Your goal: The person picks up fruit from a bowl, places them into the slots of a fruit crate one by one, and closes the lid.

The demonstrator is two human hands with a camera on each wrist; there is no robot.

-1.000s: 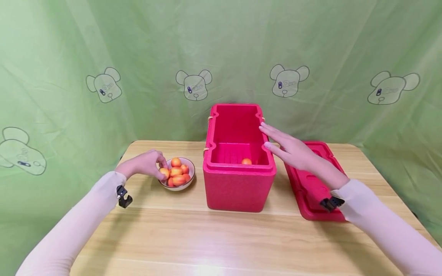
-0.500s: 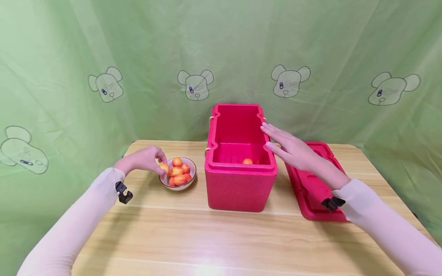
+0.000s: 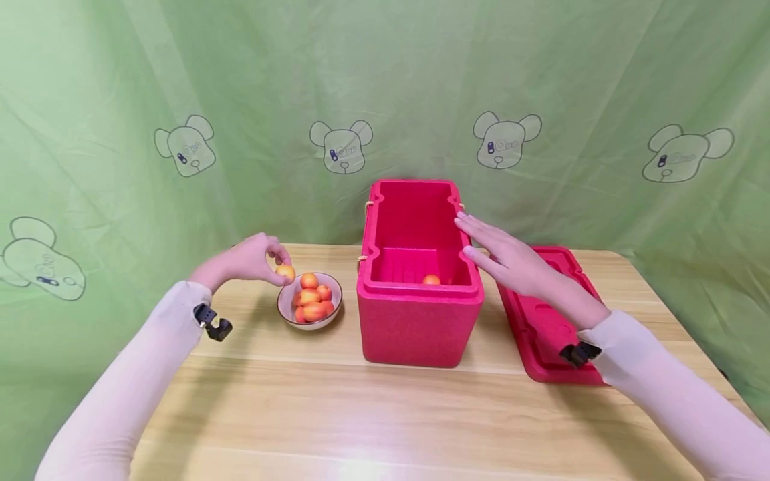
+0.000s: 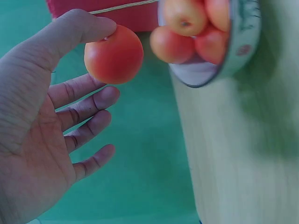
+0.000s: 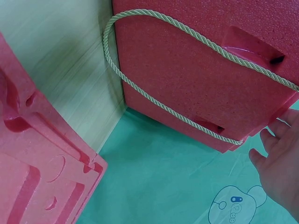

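My left hand (image 3: 249, 259) pinches a small round orange-red fruit (image 4: 114, 55) between thumb and forefinger, its other fingers spread apart. It holds the fruit just above the left rim of a white bowl (image 3: 309, 323) with a dark edge. Several similar fruits (image 3: 309, 297) are heaped in this bowl. To the right stands a red foam box (image 3: 420, 327) without its lid, with one orange fruit (image 3: 430, 280) visible inside. The straight fingers of my right hand (image 3: 511, 259) touch the box's right rim; the right wrist view shows only part of that hand.
The red lid (image 3: 550, 321) lies on the wooden table (image 3: 361, 414) right of the box, under my right forearm. A twisted rope handle (image 5: 154, 100) hangs along the box's side. Behind the table hangs a green curtain (image 3: 415, 73) with mouse-head drawings.
My left hand has lifted one fruit up from the bowl's left side, to just above the rim. The right hand stays at the box rim.
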